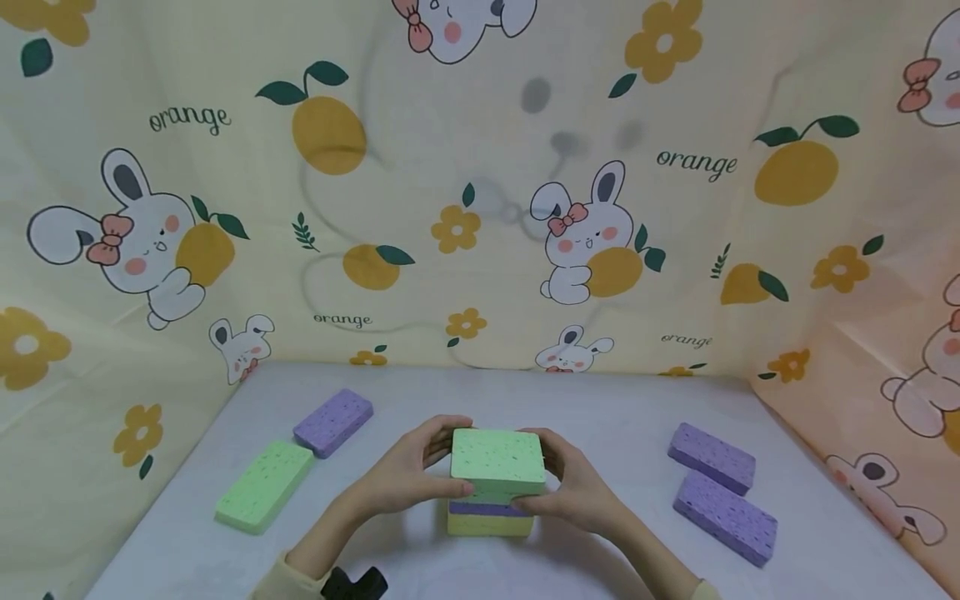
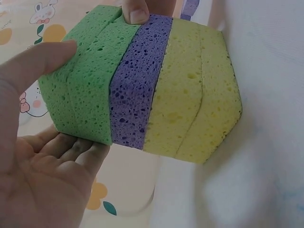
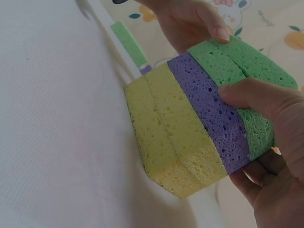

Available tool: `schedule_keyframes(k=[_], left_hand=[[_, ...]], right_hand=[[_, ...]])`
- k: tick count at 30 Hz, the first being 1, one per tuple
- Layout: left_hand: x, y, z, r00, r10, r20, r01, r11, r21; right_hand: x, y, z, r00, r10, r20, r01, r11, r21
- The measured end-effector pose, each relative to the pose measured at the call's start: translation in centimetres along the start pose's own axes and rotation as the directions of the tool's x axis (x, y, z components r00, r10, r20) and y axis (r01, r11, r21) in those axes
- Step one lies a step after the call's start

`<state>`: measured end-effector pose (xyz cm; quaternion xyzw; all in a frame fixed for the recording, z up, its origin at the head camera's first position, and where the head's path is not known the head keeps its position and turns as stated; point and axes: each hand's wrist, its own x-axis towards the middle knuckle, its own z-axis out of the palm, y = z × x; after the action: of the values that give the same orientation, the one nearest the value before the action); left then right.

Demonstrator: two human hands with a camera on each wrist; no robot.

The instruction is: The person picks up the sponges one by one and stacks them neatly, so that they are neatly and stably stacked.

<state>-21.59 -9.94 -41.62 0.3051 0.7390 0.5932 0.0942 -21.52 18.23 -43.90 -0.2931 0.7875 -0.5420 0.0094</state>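
Observation:
A stack of sponges stands on the table in front of me. Two yellow sponges (image 2: 192, 90) form its base, a purple sponge (image 2: 140, 80) lies above them, and two green sponges (image 1: 498, 454) are on top. My left hand (image 1: 405, 471) grips the green layers from the left, its thumb on the near face and its fingers round the far side. From the right, my right hand (image 1: 573, 483) holds the stack, its thumb pressed where purple meets green. The edges line up closely in both wrist views.
On the table's left lie a loose green sponge (image 1: 265, 487) and a purple sponge (image 1: 333, 422), nearly end to end. Two more purple sponges, a farther one (image 1: 712, 457) and a nearer one (image 1: 726, 517), lie at the right. A printed cloth (image 1: 495, 300) hangs behind the white table (image 1: 592, 400).

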Motion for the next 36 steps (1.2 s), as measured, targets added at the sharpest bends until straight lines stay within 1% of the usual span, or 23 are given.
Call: schedule_keyframes(k=[15, 18, 22, 25, 28, 31, 32, 33, 35, 36], left_hand=[[0.1, -0.3, 0.1, 1.0, -0.008, -0.005, 0.008, 1.0, -0.016], [0.1, -0.4, 0.1, 1.0, -0.007, -0.01, 0.006, 1.0, -0.016], [0.1, -0.3, 0.0, 1.0, -0.003, -0.011, 0.003, 1.0, -0.008], [0.1, -0.2, -0.1, 1.0, -0.008, -0.015, 0.008, 1.0, 0.0], [0.0, -0.3, -0.2, 1.0, -0.016, -0.021, 0.016, 1.0, 0.002], [-0.1, -0.3, -0.2, 1.0, -0.015, -0.021, 0.015, 1.0, -0.001], [-0.1, -0.4, -0.2, 1.0, -0.013, -0.019, 0.013, 1.0, -0.002], [0.0, -0.4, -0.1, 1.0, -0.01, -0.017, 0.01, 1.0, -0.002], [0.0, -0.3, -0.1, 1.0, -0.006, -0.012, 0.006, 1.0, 0.001], [0.1, -0.3, 0.0, 1.0, -0.005, -0.009, 0.005, 1.0, 0.001]], right_hand=[[-0.1, -0.4, -0.1, 1.0, 0.027, 0.012, -0.028, 1.0, 0.006], [-0.2, -0.6, -0.2, 0.999, 0.042, 0.02, -0.042, 0.999, -0.017], [-0.8, -0.9, -0.8, 0.998, 0.046, 0.034, -0.043, 0.994, -0.102], [-1.9, -1.0, -1.8, 0.999, 0.019, 0.038, -0.012, 0.984, -0.18], [-3.6, -0.9, -3.5, 1.0, 0.025, 0.003, -0.023, 0.964, -0.264], [-5.9, -0.7, -5.5, 0.997, 0.059, -0.055, -0.073, 0.941, -0.332], [-6.7, -0.7, -6.3, 0.993, 0.083, -0.083, -0.107, 0.931, -0.348], [-7.5, -0.6, -7.1, 0.991, 0.092, -0.099, -0.122, 0.925, -0.36], [-9.2, -0.3, -8.7, 0.987, 0.085, -0.135, -0.132, 0.909, -0.395], [-10.0, -0.1, -9.5, 0.985, 0.083, -0.154, -0.141, 0.895, -0.422]])
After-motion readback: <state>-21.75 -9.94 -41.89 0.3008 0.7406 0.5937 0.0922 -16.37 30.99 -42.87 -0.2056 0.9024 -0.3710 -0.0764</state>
